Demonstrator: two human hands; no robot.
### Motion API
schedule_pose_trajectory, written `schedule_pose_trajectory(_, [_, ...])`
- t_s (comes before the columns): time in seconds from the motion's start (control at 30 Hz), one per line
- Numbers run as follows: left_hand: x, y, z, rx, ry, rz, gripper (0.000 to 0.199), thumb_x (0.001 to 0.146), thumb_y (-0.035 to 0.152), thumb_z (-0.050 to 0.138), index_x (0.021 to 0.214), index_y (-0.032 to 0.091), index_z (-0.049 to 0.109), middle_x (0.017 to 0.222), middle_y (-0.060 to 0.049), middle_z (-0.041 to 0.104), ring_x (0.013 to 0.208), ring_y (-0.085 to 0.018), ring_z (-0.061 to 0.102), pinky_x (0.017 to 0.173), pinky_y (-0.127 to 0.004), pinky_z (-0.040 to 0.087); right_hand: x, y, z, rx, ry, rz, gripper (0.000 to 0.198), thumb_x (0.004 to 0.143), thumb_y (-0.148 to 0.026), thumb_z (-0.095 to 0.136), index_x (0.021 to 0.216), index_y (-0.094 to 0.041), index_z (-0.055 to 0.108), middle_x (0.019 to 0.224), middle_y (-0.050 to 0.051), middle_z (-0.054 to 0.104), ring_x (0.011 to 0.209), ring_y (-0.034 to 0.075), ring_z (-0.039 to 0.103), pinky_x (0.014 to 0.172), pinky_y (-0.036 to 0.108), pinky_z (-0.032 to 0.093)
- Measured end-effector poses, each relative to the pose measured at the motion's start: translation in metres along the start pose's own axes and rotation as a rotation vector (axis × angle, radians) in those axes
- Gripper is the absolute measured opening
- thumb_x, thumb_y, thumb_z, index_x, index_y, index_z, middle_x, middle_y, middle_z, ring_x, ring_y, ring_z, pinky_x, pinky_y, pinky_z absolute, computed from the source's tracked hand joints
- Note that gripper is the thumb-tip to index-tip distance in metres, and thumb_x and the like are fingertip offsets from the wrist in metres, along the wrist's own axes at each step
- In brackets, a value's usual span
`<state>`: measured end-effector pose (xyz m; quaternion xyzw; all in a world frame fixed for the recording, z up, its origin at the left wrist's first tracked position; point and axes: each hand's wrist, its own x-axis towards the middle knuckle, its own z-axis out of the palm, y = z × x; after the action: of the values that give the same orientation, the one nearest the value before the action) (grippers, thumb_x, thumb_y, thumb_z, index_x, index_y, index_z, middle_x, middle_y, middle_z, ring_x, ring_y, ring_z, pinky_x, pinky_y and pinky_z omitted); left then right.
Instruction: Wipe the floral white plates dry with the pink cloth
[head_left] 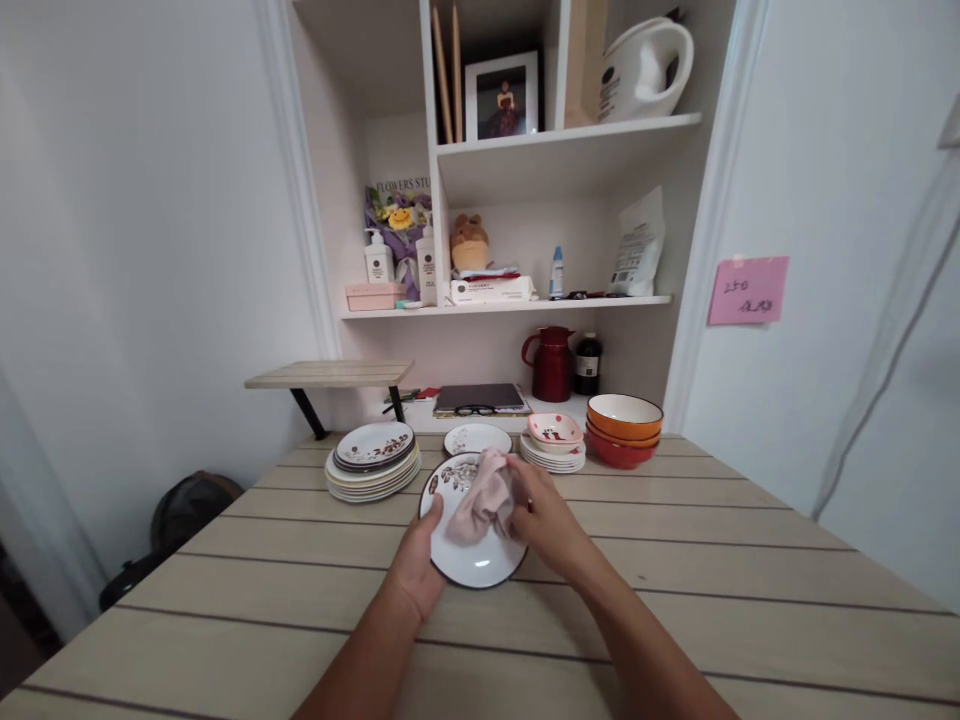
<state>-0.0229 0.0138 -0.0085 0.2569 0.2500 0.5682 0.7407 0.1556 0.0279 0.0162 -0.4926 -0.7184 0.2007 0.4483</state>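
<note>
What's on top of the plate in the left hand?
A pink cloth, held by the right hand. A printed pattern shows on the plate; what the cloth covers can't be seen.

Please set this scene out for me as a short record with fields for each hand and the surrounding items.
Left hand: grips the left edge of a dark-rimmed white plate
Right hand: holds a pink cloth against the plate's face
Left side: plate stack
Behind held plate: another white plate
Right side: patterned bowl on small white plates; beside them, stacked orange and red bowls
Surface: slatted table
</note>
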Motion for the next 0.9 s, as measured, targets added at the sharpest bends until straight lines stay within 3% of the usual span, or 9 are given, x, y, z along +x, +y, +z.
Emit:
schedule_pose_trajectory(0.1, [0.003,-0.001,-0.003,-0.015,-0.005,-0.001,0.056,0.084,0.035,0.063,0.133,0.010,0.053,0.118,-0.017,0.068,0.112,-0.030,0.062,0.104,-0.044,0.043,-0.006,-0.015,0.005,-0.075,-0.041,-0.033,0.075,0.070,-0.019,0.054,0.143,-0.020,0.035,0.154,0.016,0.022,0.142,0.029,0.025,0.108,0.046,0.031])
schedule_pose_trajectory(0.2, [0.005,-0.001,-0.006,-0.037,-0.037,-0.002,0.055,0.084,0.034,0.063,0.132,0.011,0.053,0.121,-0.018,0.067,0.112,-0.030,0.062,0.103,-0.043,0.043,-0.012,-0.031,0.008,-0.220,0.050,-0.118,0.085,0.073,-0.035,0.064,0.148,-0.028,0.026,0.160,0.013,0.003,0.145,0.033,0.013,0.109,0.053,0.024])
schedule_pose_trajectory(0.3, [0.005,0.000,-0.007,-0.054,-0.078,-0.005,0.052,0.085,0.034,0.062,0.132,0.013,0.054,0.124,-0.017,0.065,0.114,-0.030,0.061,0.104,-0.044,0.042,-0.015,-0.035,0.012,-0.392,0.037,-0.219,0.082,0.070,-0.037,0.071,0.144,-0.037,0.034,0.161,0.007,0.003,0.146,0.036,0.009,0.111,0.057,0.015])
schedule_pose_trajectory(0.43, [0.003,0.000,-0.005,-0.082,-0.098,-0.025,0.055,0.086,0.034,0.060,0.136,0.012,0.050,0.125,-0.018,0.064,0.118,-0.031,0.059,0.106,-0.046,0.040,-0.009,-0.018,0.016,-0.495,-0.039,-0.062,0.081,0.068,-0.025,0.071,0.140,-0.039,0.039,0.160,0.007,0.012,0.144,0.038,0.014,0.108,0.062,0.015])
schedule_pose_trajectory(0.53, [0.001,-0.001,-0.003,-0.084,-0.061,-0.034,0.063,0.085,0.035,0.061,0.141,0.012,0.043,0.125,-0.019,0.063,0.118,-0.032,0.058,0.107,-0.047,0.039,0.000,-0.003,0.010,-0.353,0.098,-0.017,0.075,0.071,-0.011,0.056,0.142,-0.030,0.039,0.158,0.012,0.018,0.142,0.031,0.023,0.109,0.053,0.024])
schedule_pose_trajectory(0.67, [-0.001,-0.003,-0.001,-0.045,0.003,-0.051,0.068,0.084,0.035,0.063,0.143,0.011,0.040,0.124,-0.020,0.063,0.118,-0.033,0.058,0.109,-0.048,0.037,0.009,0.004,-0.005,0.022,0.276,-0.020,0.056,0.074,-0.014,0.044,0.130,-0.017,0.052,0.140,0.014,0.046,0.131,0.025,0.039,0.108,0.041,0.033])
schedule_pose_trajectory(0.77, [-0.001,-0.004,-0.002,-0.030,-0.013,-0.054,0.067,0.084,0.033,0.063,0.143,0.012,0.041,0.124,-0.020,0.062,0.118,-0.033,0.058,0.109,-0.049,0.036,0.008,0.001,-0.008,0.272,0.175,0.049,0.057,0.068,-0.015,0.042,0.122,-0.020,0.058,0.123,0.008,0.062,0.114,0.025,0.054,0.096,0.037,0.043])
schedule_pose_trajectory(0.83, [-0.001,-0.005,-0.002,-0.027,-0.037,-0.064,0.066,0.084,0.033,0.062,0.143,0.011,0.041,0.124,-0.021,0.062,0.117,-0.033,0.058,0.110,-0.049,0.035,0.006,-0.003,-0.007,0.428,0.073,0.168,0.067,0.063,-0.014,0.041,0.128,-0.023,0.055,0.113,0.005,0.067,0.091,0.023,0.063,0.078,0.033,0.049])
schedule_pose_trajectory(0.9, [-0.001,-0.004,-0.003,-0.032,-0.053,-0.075,0.065,0.085,0.033,0.062,0.142,0.011,0.041,0.123,-0.021,0.063,0.117,-0.033,0.058,0.110,-0.049,0.035,0.003,-0.009,-0.008,0.566,-0.010,0.274,0.074,0.062,-0.015,0.043,0.135,-0.026,0.049,0.108,0.003,0.069,0.070,0.018,0.061,0.061,0.028,0.046])
